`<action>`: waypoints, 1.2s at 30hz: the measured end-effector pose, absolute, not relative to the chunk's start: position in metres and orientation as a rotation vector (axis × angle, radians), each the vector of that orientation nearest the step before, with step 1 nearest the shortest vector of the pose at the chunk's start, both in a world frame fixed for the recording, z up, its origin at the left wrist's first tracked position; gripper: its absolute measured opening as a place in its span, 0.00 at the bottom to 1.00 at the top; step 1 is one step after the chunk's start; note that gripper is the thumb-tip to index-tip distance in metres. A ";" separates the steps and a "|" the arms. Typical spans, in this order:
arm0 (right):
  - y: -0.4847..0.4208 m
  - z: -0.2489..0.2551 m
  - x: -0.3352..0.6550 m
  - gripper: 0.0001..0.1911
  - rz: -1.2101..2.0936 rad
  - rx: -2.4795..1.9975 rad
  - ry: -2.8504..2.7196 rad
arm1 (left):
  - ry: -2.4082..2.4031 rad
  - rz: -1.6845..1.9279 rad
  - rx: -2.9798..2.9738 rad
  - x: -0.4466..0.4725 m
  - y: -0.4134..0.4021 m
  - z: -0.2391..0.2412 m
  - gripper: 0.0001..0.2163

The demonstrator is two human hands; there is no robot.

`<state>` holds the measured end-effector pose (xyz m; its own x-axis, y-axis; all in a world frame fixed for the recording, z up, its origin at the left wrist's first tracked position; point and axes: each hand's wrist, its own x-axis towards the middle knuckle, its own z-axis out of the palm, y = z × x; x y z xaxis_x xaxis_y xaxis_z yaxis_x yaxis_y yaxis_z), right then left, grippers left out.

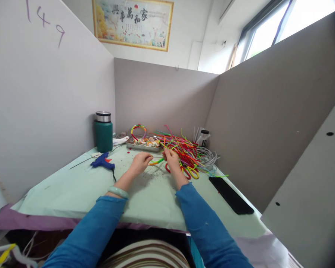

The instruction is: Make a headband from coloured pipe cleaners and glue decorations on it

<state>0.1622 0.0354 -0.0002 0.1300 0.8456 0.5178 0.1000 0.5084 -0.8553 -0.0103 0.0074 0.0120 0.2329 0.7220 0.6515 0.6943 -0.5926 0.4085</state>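
Between my hands runs a band wrapped in yellow, green and orange pipe cleaner (156,162). My left hand (142,163) is closed in a pinch at its left end, with a bangle on the wrist. At the other end my right hand (171,159) has its fingers closed around the band, and an orange strand sticks up above them. Behind and beside my right hand spreads a heap of loose coloured pipe cleaners (188,149). Red and yellow loops (194,172) lie just right of that wrist.
A metal tray (145,147) of small pieces sits at the back, with a finished-looking multicolour headband (139,127) on it. To the left are a green bottle (104,134) and a blue glue gun (102,161). A black phone-like slab (230,195) and coiled grey wire (208,158) lie right.
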 end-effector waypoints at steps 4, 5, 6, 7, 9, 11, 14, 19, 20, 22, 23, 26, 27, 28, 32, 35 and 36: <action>0.030 0.001 0.162 0.21 0.517 -0.948 -1.430 | 1.454 1.431 2.280 -0.013 0.009 0.012 0.10; 0.028 0.002 0.162 0.21 0.482 -0.944 -1.445 | 1.454 1.453 2.256 -0.014 0.009 0.012 0.10; 0.026 0.003 0.161 0.20 0.441 -0.942 -1.455 | 1.455 1.475 2.238 -0.014 0.009 0.012 0.11; 0.023 0.004 0.161 0.20 0.391 -0.946 -1.458 | 1.459 1.497 2.220 -0.015 0.009 0.012 0.11; 0.019 0.007 0.161 0.18 0.277 -0.968 -1.442 | 1.486 1.527 2.179 -0.015 0.007 0.013 0.11; 0.016 0.008 0.160 0.17 0.200 -0.986 -1.439 | 1.514 1.542 2.144 -0.015 0.006 0.015 0.11; 0.015 0.006 0.156 0.16 0.206 -0.962 -1.562 | 1.489 1.532 2.141 -0.014 0.004 0.016 0.11; 0.013 -0.007 0.144 0.07 0.252 -0.881 -1.930 | 1.456 1.512 2.164 -0.013 0.005 0.014 0.12; 0.012 -0.009 0.142 0.06 0.256 -0.880 -1.984 | 1.458 1.510 2.165 -0.013 0.005 0.014 0.12; 0.011 -0.012 0.139 0.05 0.248 -0.875 -2.051 | 1.469 1.508 2.160 -0.013 0.005 0.015 0.11; 0.011 -0.012 0.138 0.05 0.239 -0.866 -2.063 | 1.480 1.514 2.153 -0.013 0.004 0.016 0.11; 0.010 -0.011 0.137 0.07 0.258 -0.839 -2.024 | 1.523 1.574 2.091 -0.014 0.000 0.021 0.10; 0.010 -0.010 0.137 0.08 0.289 -0.836 -1.999 | 1.527 1.595 2.059 -0.015 -0.001 0.023 0.10; 0.011 -0.010 0.138 0.08 0.330 -0.837 -1.975 | 1.520 1.608 2.027 -0.015 -0.001 0.024 0.11; 0.013 -0.010 0.142 0.09 0.456 -0.861 -1.905 | 1.399 1.574 1.954 -0.017 0.002 0.025 0.12; 0.015 -0.011 0.144 0.10 0.467 -0.881 -1.883 | 1.294 1.526 1.854 -0.017 0.006 0.022 0.16; 0.016 -0.012 0.145 0.10 0.470 -0.883 -1.880 | 1.270 1.510 1.801 -0.017 0.006 0.022 0.17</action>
<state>0.1447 0.0156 -0.0117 -0.2672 0.7474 0.6083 0.3732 0.6622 -0.6498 -0.0171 0.0062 0.0217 -0.0316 0.8624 0.5052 0.3501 -0.4639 0.8138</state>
